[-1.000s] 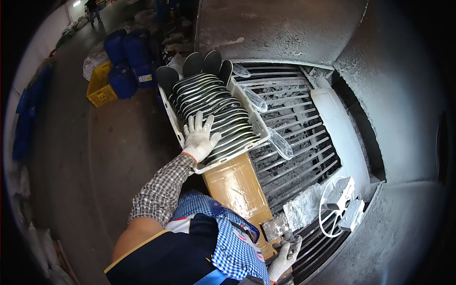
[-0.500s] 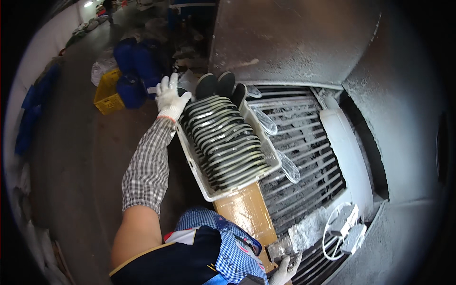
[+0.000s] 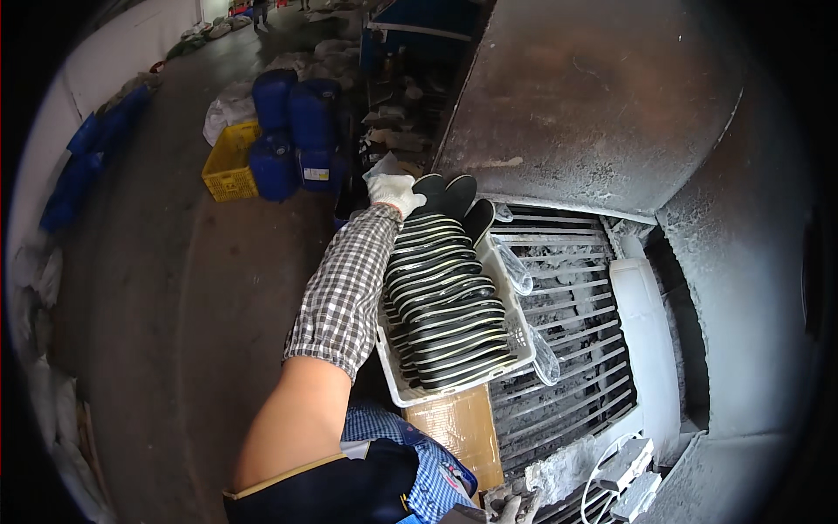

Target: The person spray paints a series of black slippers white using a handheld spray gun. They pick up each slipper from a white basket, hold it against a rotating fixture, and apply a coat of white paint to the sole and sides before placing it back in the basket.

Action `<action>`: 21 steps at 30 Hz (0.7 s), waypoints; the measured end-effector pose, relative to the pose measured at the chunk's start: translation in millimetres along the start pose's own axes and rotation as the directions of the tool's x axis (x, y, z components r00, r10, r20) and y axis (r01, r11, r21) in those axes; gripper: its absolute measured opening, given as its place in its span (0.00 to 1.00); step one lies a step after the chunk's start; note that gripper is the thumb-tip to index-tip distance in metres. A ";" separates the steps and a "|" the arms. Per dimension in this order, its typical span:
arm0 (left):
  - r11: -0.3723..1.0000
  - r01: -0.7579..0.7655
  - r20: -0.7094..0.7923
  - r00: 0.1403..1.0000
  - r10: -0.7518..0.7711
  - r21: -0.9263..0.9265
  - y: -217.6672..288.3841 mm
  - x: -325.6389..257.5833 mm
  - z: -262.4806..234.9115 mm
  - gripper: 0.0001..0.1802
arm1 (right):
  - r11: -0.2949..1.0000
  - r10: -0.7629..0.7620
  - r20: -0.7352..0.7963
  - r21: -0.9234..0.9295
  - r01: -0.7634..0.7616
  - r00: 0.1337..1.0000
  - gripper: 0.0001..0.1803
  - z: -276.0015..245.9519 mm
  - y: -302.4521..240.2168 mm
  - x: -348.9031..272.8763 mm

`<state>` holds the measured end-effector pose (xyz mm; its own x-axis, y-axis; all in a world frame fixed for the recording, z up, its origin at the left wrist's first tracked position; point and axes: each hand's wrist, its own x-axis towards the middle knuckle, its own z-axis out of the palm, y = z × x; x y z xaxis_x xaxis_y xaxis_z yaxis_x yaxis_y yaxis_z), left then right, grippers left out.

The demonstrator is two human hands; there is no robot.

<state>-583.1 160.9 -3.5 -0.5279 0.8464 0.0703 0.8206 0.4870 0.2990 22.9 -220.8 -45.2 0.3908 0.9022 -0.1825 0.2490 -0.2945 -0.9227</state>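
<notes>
A white plastic crate (image 3: 527, 353) holds a packed row of black shoe soles (image 3: 449, 301) with pale edges. Several more soles (image 3: 454, 194) stand up at its far end. My left hand (image 3: 394, 194), in a white knit glove, is at the crate's far left corner beside those soles. Its fingers are curled, and what they grip is hidden. Over that forearm runs a checked sleeve (image 3: 340, 288). Only a dim bit of my right hand (image 3: 515, 508) shows at the lower edge, its fingers unclear. Under the crate's near end lies a brown cardboard box (image 3: 458, 428).
Dusty metal slats (image 3: 567, 336) run right of the crate, with clear-wrapped pieces (image 3: 543, 356) along its side. A large metal panel (image 3: 594, 105) rises beyond. A white-spoked wheel (image 3: 598, 485) sits near right. Blue jugs (image 3: 275, 166) and a yellow crate (image 3: 229, 170) stand far left.
My view has shifted, so the crate appears farther right and lower. My left hand's spread fingers have curled in at the crate's far corner. My right hand shows less at the lower edge.
</notes>
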 end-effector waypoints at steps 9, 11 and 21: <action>0.996 -0.075 0.014 0.997 0.076 -0.057 -15.7 -0.2 8.4 0.24 | 0.996 -0.042 -0.025 -0.079 0.040 0.999 0.34 2.3 -3.4 -2.3; 0.994 -0.096 -0.050 0.994 0.094 -0.049 -17.4 -12.3 11.4 0.23 | 0.998 -0.037 -0.034 -0.060 0.035 0.999 0.34 1.0 -2.6 -4.2; 0.969 -0.245 -0.467 0.861 0.203 -0.030 -8.2 -32.6 -74.8 0.25 | 0.997 -0.082 -0.011 0.007 0.082 0.997 0.35 -3.6 2.6 -8.5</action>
<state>-589.0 113.3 63.0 -0.3896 0.7270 0.5655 0.9181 0.2575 0.3014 23.4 -230.3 -44.8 0.3791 0.9197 -0.1020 0.2742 -0.2169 -0.9369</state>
